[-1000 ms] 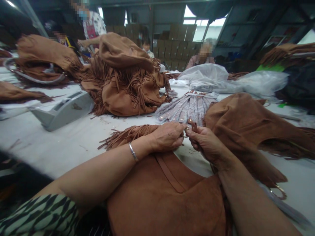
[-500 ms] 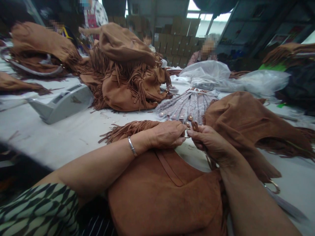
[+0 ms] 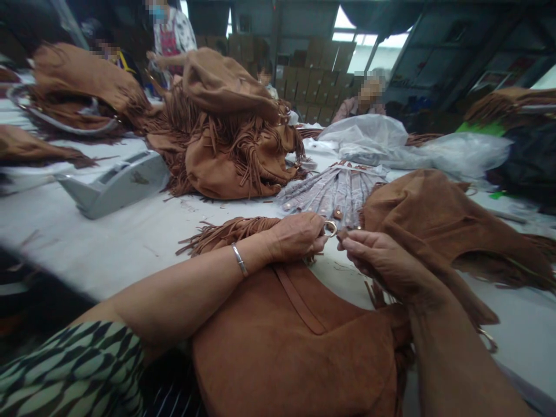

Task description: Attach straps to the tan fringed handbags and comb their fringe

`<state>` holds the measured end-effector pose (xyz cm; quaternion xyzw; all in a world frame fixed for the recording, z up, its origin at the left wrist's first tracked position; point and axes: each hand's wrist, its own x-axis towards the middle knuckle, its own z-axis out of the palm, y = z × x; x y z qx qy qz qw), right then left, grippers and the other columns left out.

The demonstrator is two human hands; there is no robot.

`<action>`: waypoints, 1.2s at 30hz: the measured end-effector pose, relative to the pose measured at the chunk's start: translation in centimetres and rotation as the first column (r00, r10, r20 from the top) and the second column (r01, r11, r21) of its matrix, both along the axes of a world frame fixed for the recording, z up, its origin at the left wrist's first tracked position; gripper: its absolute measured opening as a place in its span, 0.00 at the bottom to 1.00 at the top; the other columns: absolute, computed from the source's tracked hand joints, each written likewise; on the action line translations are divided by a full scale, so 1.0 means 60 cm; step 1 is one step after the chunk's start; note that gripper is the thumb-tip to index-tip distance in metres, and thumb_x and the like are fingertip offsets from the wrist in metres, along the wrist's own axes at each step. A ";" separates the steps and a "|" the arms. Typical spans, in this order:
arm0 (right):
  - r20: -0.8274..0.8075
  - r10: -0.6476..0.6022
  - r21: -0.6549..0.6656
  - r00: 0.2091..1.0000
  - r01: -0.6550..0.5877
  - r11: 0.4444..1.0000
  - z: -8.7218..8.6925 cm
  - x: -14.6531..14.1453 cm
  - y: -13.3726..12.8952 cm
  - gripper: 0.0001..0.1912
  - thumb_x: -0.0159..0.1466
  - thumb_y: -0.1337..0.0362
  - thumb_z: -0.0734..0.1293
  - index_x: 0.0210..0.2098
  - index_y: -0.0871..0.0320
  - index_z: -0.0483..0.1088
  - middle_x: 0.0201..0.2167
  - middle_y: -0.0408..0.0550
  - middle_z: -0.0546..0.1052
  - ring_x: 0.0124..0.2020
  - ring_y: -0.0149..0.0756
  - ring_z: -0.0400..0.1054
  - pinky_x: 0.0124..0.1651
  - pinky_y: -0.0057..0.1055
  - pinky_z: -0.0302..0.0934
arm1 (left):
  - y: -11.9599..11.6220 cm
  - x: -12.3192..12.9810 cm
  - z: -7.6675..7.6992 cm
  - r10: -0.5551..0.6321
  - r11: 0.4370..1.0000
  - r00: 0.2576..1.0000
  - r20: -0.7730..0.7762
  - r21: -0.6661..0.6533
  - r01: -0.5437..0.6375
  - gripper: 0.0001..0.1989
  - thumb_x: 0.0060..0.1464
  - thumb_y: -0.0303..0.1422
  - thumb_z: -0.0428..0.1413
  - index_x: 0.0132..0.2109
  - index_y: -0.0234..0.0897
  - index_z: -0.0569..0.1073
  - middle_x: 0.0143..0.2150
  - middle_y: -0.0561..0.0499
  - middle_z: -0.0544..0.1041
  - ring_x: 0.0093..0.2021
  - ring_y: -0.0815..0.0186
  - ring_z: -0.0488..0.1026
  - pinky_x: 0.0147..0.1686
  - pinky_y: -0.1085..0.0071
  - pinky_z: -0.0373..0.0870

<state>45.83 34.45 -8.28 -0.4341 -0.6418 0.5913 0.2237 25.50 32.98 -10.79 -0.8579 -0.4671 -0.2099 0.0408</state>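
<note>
A brown fringed bag (image 3: pixel 295 347) lies at the front, under my forearms. My left hand (image 3: pixel 299 234) is closed round a metal ring (image 3: pixel 330 229) at the bag's upper edge; the ring sticks out past the fingertips. Just to the right, my right hand (image 3: pixel 377 255) pinches the end of a brown leather strap (image 3: pixel 342 234) close to the ring. Most of that strap is hidden by the fingers. Beyond my hands, several plastic-wrapped straps (image 3: pixel 334 188) lie fanned out on the white table (image 3: pixel 143 243).
A grey tape dispenser (image 3: pixel 113 182) stands at the left. Fringed bags (image 3: pixel 230 127) are piled behind it, with another bag (image 3: pixel 456 226) at the right. Clear plastic (image 3: pixel 377 139) lies farther back. People (image 3: pixel 174 35) are at the far side, with cardboard boxes behind them.
My right hand has moved slightly right and down, and the strap end is now apart from the ring. More of the ring shows. The view has shifted a little.
</note>
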 end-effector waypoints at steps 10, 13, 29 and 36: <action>0.280 0.141 0.204 0.949 -0.203 0.958 0.006 -0.022 -0.007 0.13 0.55 0.56 0.66 0.31 0.61 0.73 0.20 0.42 0.64 0.21 0.26 0.54 0.19 0.22 0.46 | -0.004 0.000 -0.006 0.026 0.999 1.000 -0.009 0.019 -0.026 0.10 0.58 0.34 0.48 0.40 0.31 0.67 0.37 0.44 0.73 0.39 0.60 0.71 0.39 0.66 0.68; 0.300 0.163 0.214 0.940 -0.233 0.949 0.002 -0.027 -0.007 0.11 0.54 0.59 0.66 0.27 0.60 0.73 0.18 0.41 0.64 0.18 0.25 0.52 0.18 0.22 0.44 | -0.006 0.001 -0.002 0.020 1.000 0.999 -0.034 0.001 -0.020 0.11 0.59 0.33 0.47 0.43 0.30 0.68 0.38 0.44 0.74 0.40 0.59 0.72 0.40 0.66 0.68; 0.794 -0.273 0.536 0.542 -0.416 0.734 0.005 -0.061 -0.041 0.15 0.63 0.57 0.58 0.29 0.57 0.71 0.26 0.50 0.75 0.28 0.38 0.67 0.27 0.29 0.47 | -0.016 -0.001 0.012 0.035 0.996 0.993 -0.112 -0.076 -0.044 0.13 0.60 0.34 0.46 0.47 0.30 0.68 0.42 0.42 0.75 0.43 0.58 0.72 0.42 0.66 0.68; 0.794 -0.367 0.568 0.484 -0.376 0.732 0.006 -0.069 -0.053 0.16 0.65 0.56 0.56 0.31 0.56 0.70 0.28 0.53 0.76 0.30 0.43 0.71 0.26 0.31 0.43 | -0.016 0.002 0.012 0.067 0.994 0.990 -0.122 -0.074 -0.076 0.14 0.61 0.36 0.45 0.46 0.29 0.68 0.41 0.42 0.75 0.42 0.57 0.73 0.41 0.65 0.69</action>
